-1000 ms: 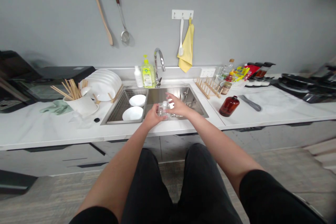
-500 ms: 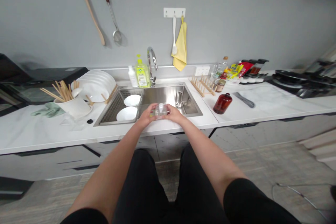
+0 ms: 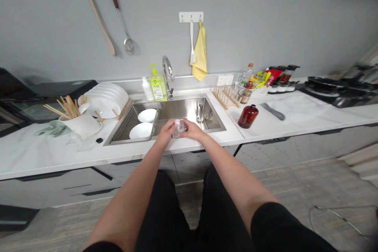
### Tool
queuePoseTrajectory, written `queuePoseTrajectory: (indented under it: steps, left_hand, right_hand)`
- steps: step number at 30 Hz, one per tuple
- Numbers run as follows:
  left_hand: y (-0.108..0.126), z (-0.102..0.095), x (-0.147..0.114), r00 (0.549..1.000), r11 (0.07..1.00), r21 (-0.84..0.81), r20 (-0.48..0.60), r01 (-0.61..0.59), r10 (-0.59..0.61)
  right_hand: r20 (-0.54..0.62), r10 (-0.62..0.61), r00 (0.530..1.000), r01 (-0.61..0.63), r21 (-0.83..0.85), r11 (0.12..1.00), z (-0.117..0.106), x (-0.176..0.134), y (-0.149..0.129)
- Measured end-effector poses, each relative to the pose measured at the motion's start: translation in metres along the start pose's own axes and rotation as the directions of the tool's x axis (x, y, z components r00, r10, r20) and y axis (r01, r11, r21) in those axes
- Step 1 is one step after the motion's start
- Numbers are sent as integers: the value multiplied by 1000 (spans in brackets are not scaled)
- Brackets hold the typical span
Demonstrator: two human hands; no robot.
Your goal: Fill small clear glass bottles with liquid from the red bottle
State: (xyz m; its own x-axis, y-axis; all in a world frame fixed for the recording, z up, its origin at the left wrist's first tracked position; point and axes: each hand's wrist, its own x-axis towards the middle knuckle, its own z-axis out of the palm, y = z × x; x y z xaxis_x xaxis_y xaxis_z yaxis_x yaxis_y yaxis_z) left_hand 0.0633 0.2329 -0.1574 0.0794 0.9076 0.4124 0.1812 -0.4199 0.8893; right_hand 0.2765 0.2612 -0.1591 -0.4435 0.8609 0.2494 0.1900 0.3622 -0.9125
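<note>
Glass or clear plastic, a small container (image 3: 178, 127) is at the frame's centre, by the sink's (image 3: 180, 105) front edge, between the left hand (image 3: 167, 130) and right hand (image 3: 192, 129), fingers part-curled on its sides. Two-handed steadying seems the present step; shifting it would call for both hands together.
</note>
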Motion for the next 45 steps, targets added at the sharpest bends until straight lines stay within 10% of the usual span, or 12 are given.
queuePoseTrajectory:
  steps: [45]
  left_hand:
    - [0,3,-2,997,972,-233,-73,7,-24]
  right_hand:
    - [-5,-55,998,55,-85,995,3,-6,-9]
